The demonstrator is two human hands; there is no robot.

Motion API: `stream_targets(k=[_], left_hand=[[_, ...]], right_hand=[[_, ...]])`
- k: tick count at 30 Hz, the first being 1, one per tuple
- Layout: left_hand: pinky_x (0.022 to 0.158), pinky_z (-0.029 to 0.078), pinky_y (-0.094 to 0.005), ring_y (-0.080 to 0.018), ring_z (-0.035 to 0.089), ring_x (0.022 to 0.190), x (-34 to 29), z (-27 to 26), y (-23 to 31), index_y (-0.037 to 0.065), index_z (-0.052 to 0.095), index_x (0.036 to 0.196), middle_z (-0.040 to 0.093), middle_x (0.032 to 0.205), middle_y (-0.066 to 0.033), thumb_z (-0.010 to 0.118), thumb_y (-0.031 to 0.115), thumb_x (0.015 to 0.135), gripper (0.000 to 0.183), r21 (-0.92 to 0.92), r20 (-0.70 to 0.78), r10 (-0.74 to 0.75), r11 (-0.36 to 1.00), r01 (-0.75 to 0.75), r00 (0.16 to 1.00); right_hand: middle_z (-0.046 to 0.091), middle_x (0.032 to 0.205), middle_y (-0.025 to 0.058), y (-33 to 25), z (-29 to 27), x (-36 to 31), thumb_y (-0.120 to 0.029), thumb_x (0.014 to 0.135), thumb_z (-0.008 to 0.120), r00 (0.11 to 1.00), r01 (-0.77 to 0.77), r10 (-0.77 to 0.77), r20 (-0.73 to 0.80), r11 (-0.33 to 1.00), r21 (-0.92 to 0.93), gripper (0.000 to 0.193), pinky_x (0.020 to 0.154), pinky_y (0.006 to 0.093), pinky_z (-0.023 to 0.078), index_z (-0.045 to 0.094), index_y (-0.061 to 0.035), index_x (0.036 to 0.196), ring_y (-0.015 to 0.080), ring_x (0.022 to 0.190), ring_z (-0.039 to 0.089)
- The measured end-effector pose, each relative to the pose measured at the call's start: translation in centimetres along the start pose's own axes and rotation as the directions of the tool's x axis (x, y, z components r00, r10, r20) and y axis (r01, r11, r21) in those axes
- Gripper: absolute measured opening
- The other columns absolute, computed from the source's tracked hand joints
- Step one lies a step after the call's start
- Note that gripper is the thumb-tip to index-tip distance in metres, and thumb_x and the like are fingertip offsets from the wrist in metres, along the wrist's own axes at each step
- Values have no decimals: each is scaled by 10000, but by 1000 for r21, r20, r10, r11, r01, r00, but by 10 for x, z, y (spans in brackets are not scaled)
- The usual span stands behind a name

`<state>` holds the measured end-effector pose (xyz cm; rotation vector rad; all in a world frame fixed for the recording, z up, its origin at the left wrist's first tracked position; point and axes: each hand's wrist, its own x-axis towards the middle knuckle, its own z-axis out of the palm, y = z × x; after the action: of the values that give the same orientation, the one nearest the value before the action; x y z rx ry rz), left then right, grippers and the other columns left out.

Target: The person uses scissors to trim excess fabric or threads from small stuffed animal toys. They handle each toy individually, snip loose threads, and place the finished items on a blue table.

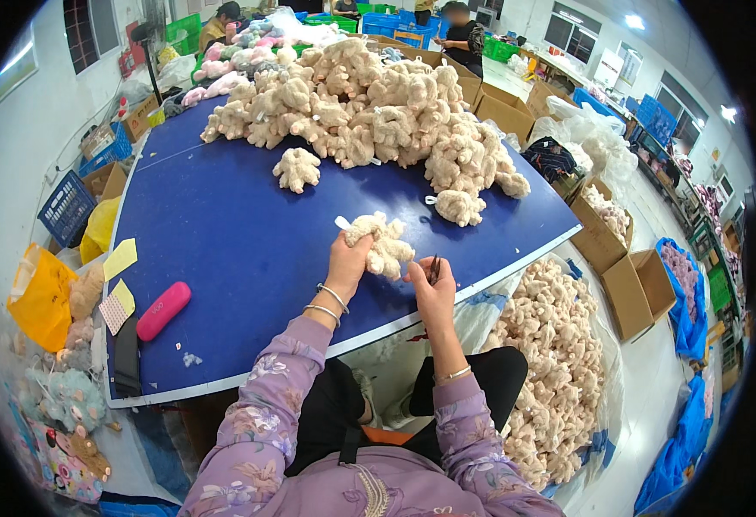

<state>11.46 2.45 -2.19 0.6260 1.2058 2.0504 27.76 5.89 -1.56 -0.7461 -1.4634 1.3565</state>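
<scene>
My left hand (349, 261) is closed around a small cream plush toy (384, 244) with a white tag, held just above the blue table. Close beside the toy, my right hand (432, 291) grips dark thread snips (434, 270), mostly covered by the fingers. Beyond my hands a big heap of similar cream plush toys (356, 95) covers the far part of the table. One plush toy (297, 170) lies apart in front of the heap, and another tagged plush toy (459, 208) sits at its right end.
On the table's left lie a pink case (163, 311), a black pouch (126, 357) and paper notes (120, 258). A large bag of plush toys (555, 370) stands by my right leg, near an open cardboard box (639, 295). Several people sit farther back, one person (462, 41) in black.
</scene>
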Motion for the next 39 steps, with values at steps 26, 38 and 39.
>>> stream_targets(k=[26,38,39], left_hand=[[436,486,-247,-125,637,618,-13,6,6,24,590,1068,662,848,-54,598,226,903,262,205,72,-194,963,176,978],[664,498,-319,-125,595,763,-2,-5,0,3,664,968,651,881,-35,555,221,944,245,249,155,119,956,-155,981],[670,508,-310,-139,615,767,-4,-6,10,7,673,973,662,903,-50,598,161,914,181,364,177,153,907,-210,972]], right_hand=[[531,711,-47,4,6,-20,-33,899,641,976,199,-192,105,978,-59,133,542,187,366,561,-9,1002,17,621,425],[576,718,-2,-5,0,-4,-226,825,724,986,16,33,166,959,-284,252,574,270,457,603,-5,833,79,664,507],[552,692,-4,-4,2,-3,-239,818,733,978,53,3,207,963,-266,275,560,275,447,586,-8,818,77,651,490]])
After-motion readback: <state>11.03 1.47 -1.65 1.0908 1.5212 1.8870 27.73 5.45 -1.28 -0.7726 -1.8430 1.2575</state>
